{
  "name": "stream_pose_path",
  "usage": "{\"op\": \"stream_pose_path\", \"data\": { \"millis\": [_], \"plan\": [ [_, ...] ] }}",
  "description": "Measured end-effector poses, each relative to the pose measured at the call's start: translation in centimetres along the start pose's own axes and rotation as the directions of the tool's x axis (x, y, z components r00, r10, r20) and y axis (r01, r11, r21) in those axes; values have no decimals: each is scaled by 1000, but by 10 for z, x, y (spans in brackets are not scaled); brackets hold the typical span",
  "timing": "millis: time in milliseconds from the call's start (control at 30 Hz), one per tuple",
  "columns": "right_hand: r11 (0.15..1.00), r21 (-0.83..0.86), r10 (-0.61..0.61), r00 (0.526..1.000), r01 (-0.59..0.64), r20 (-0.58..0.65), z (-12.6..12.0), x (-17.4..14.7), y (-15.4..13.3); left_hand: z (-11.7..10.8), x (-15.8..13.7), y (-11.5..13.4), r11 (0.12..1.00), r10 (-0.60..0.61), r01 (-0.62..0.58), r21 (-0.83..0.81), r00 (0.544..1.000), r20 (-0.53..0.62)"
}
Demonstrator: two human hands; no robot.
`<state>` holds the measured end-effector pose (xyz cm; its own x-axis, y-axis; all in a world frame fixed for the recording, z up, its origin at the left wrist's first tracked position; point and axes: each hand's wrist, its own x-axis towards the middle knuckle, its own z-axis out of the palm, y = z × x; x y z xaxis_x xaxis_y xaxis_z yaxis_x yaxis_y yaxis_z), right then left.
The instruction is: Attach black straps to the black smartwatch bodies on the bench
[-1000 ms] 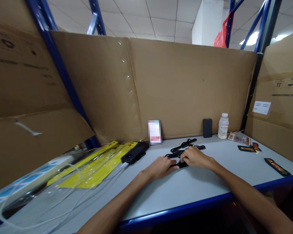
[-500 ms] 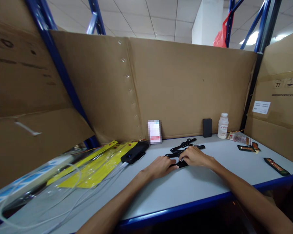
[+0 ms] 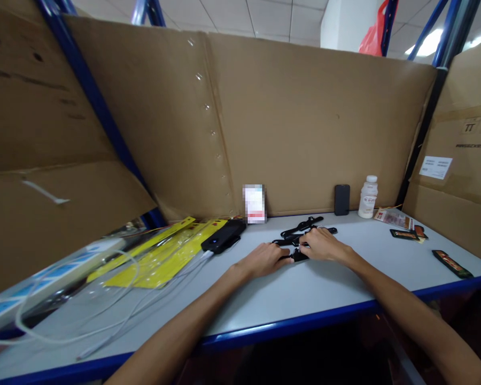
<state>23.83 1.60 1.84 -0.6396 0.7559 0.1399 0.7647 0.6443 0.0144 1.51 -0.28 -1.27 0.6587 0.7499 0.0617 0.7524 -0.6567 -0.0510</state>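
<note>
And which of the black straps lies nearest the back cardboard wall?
The rearmost strap, fully in view past the right hand; the other straps lie nearer the blue front edge, partly hidden by that hand.

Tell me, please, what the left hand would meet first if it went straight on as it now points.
Likely the small black item just ahead of the left hand, which may already touch it; depth is unclear.
</note>
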Motion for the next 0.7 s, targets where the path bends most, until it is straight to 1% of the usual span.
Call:
{"op": "stream_pose_path", "data": {
  "millis": [167, 267, 367, 567, 633, 700],
  "plan": [
    [996, 83, 25, 999, -22, -34, 9, 3, -2, 2, 1, -1, 1000, -19, 19, 0, 1000, -9],
    [994, 109, 0, 999, 4, -32, 12, 5, -3, 0, 1, 0, 1000, -24, 24, -1, 1000, 4],
    [993, 108, -37, 999, 40, -25, 12, 5, -4, 0, 1, 0, 1000, -24, 24, -2, 1000, 7],
    [996, 87, -40, 998, 36, 44, 11, 4, -2, 1, 1, -1, 1000, -16, 16, 5, 1000, -10],
    [996, 71, -48, 998, 45, 34, 12, 4, -2, 1, 1, -1, 1000, -9, 9, 9, 1000, -9],
    [997, 58, -42, 999, 43, -3, 12, 5, -1, -1, 0, 0, 1000, -6, 6, 11, 1000, -6]
  ]
}}
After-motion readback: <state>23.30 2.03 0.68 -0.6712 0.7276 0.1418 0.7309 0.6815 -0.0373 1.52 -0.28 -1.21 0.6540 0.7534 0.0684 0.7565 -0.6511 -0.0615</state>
